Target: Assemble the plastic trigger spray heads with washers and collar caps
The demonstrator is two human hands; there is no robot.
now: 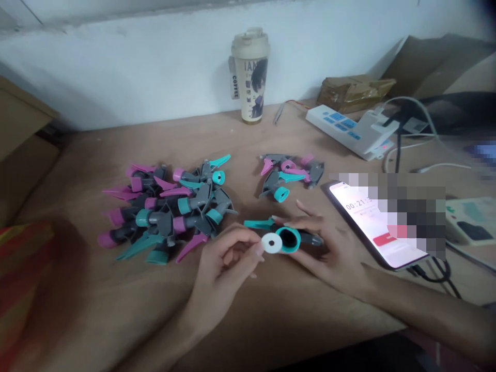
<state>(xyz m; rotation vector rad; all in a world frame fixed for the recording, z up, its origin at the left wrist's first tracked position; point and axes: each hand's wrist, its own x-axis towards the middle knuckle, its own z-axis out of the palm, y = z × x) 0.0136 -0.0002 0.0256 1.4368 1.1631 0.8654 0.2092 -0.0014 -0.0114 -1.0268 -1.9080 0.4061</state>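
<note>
Head view, the only one we are working from.

We are logging the left hand (227,261) as closed in a fine pinch: thumb and forefinger tips are gripping the white washer (271,243) at its left edge, and its centre hole is facing the camera. The washer is hovering above the table (271,310), touching or just beside the mouth of the teal collar; we cannot tell which.

The right hand (327,248) is wrapped around the grey body of the spray head (290,239). Its collar is pointing toward the camera and its teal trigger is sticking out to the left.

Handling, as we are judging it: the washer is looking thin, very light and probably slightly flexible, so an edge pinch is suiting it. A flat grip would be covering the hole. The spray head is looking like rigid, light plastic. The grey body is offering the firmest hold, away from the moving trigger.

Pose: the left wrist is coming in from the lower edge with the spare fingers curled under. The right forearm is coming in from the lower right, palm turned inward, index finger extended above the head.

Nearby, a pile of spray heads (170,212) is lying to the left, a smaller group (289,175) beyond, and a phone (360,217) just beside the right hand.
</note>
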